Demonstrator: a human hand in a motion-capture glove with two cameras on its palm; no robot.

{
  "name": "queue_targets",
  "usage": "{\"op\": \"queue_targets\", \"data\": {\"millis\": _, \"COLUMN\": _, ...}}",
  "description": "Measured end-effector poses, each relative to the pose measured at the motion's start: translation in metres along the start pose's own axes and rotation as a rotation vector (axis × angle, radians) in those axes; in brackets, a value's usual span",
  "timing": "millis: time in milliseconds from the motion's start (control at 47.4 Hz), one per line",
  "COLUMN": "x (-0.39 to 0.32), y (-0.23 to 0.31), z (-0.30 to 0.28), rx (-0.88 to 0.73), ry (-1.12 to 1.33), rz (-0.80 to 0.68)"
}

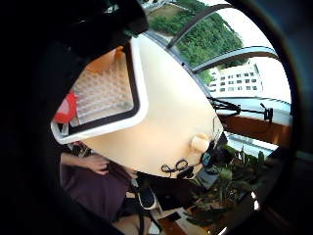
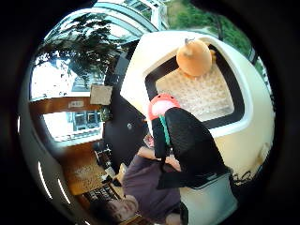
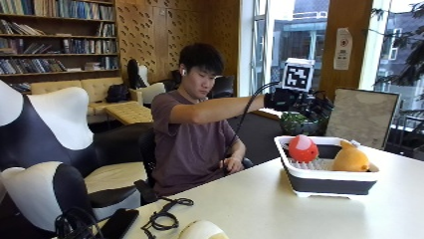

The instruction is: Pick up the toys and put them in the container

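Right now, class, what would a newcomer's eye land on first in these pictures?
Probably the white container on the pale table, with a red toy and an orange toy inside it. Next, the gloved right hand raised above the container, the person's arm stretched out over the table.

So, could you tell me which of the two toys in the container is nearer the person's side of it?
The red toy: it sits at the end of the container closer to the person, while the orange toy lies toward the far end.
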State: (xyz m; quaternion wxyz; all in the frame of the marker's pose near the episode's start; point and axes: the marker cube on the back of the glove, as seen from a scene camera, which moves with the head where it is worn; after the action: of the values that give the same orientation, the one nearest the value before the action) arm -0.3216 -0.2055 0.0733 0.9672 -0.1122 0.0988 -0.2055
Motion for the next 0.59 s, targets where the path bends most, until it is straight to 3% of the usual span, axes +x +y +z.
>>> {"op": "queue_targets", "data": {"millis": 316, "x": 0.153, "y": 0.067, "z": -0.013, "rx": 0.059, "ry": -0.061, "rz": 0.303}}
{"op": "queue_targets", "data": {"millis": 591, "x": 0.306, "y": 0.127, "z": 0.066, "rx": -0.011, "ry": -0.079, "rz": 0.599}}
